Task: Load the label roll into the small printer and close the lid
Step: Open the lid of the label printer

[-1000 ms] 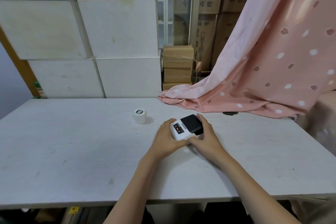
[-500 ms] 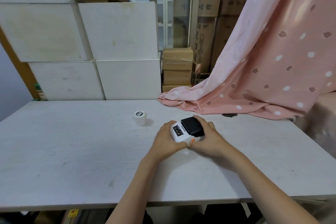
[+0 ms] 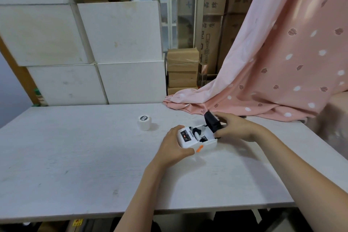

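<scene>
A small white printer (image 3: 190, 140) with an orange tab on its front edge lies on the white table (image 3: 75, 156). Its black lid (image 3: 211, 123) stands swung up and open, showing the roll bay inside. My left hand (image 3: 174, 147) grips the printer's left end and holds it down. My right hand (image 3: 235, 128) holds the raised lid from the right side. The white label roll (image 3: 144, 123), with a black sticker on top, stands upright on the table to the left of the printer, apart from both hands.
A pink patterned cloth (image 3: 273, 71) drapes onto the table's far right corner, close behind the printer. White boxes (image 3: 120, 43) and brown cartons (image 3: 182, 69) are stacked behind the table's far edge.
The printer's black lid, lying flat and shut before, has been lifted open by my right hand. My left hand has stayed on the printer's body. The label roll has not moved.
</scene>
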A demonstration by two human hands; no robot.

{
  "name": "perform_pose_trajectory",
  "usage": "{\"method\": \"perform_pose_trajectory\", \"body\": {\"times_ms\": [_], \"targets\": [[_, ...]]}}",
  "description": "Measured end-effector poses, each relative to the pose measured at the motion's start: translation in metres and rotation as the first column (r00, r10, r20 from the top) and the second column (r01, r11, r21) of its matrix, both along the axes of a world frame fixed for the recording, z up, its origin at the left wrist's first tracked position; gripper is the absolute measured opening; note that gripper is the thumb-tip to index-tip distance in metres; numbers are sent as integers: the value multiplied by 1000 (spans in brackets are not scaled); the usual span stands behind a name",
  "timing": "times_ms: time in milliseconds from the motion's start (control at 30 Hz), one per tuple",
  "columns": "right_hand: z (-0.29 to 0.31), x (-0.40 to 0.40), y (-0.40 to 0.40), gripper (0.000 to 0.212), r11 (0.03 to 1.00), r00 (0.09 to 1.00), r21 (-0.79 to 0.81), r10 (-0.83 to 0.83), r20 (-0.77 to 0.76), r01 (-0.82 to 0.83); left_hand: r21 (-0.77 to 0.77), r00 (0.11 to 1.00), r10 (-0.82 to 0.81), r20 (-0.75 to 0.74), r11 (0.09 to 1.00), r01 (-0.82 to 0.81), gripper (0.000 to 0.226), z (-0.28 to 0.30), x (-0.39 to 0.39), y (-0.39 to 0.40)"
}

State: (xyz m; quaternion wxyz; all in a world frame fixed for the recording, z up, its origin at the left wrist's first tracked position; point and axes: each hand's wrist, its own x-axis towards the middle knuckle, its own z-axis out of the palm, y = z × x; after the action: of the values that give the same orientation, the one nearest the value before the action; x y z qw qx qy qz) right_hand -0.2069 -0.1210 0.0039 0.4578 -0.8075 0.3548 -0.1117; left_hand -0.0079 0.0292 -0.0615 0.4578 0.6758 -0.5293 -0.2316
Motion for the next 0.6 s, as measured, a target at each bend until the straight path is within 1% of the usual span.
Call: {"method": "perform_pose_trajectory", "body": {"times_ms": [67, 133, 200, 233, 267, 300, 333, 367, 400, 433, 500, 533, 600], "targets": [[-9, -13, 1, 45, 993, 989, 96, -76, 131, 64, 3, 1000, 13, 6, 1000, -13, 62, -3, 2, -2], [-17, -20, 10, 30, 969, 964, 218, -164, 210, 117, 9, 1000, 21, 13, 1000, -21, 67, -5, 2, -3], [-26, -19, 21, 22, 929, 928, 303, -287, 236, 210, 11, 1000, 23, 18, 1000, -23, 69, -6, 2, -4], [-29, -16, 26, 24, 915, 905, 279, -358, 229, 291, 12, 999, 25, 22, 1000, -26, 70, -7, 1, -3], [-31, -12, 29, 29, 900, 883, 194, -425, 201, 390, 10, 999, 29, 29, 1000, -29, 71, -7, 1, -3], [-32, -8, 32, 37, 874, 861, 60, -485, 153, 482, 6, 999, 32, 35, 999, -32, 71, -7, 0, -3], [-31, -4, 35, 43, 827, 831, -95, -545, 106, 555, 4, 999, 34, 39, 999, -35, 72, -8, 0, -3], [-28, 0, 43, 45, 772, 803, -240, -592, 65, 588, 2, 998, 37, 45, 999, -37, 73, -9, 0, -4], [-25, 7, 52, 44, 731, 794, -360, -606, 45, 579, 1, 998, 38, 52, 999, -39, 73, -9, -1, -4], [-21, 13, 64, 39, 711, 811, -454, -584, 44, 537, 0, 998, 40, 58, 999, -40, 73, -10, -1, -4], [-12, 31, 84, 25, 699, 874, -592, -486, 18, 402, -5, 996, 45, 72, 999, -45, 73, -10, -1, -5], [-8, 40, 88, 19, 694, 894, -646, -446, -39, 318, -7, 996, 49, 79, 999, -48, 73, -10, -2, -6], [0, 58, 89, 12, 697, 887, -702, -406, -219, 146, -10, 995, 60, 85, 998, -59, 75, -10, -3, -6]]}}
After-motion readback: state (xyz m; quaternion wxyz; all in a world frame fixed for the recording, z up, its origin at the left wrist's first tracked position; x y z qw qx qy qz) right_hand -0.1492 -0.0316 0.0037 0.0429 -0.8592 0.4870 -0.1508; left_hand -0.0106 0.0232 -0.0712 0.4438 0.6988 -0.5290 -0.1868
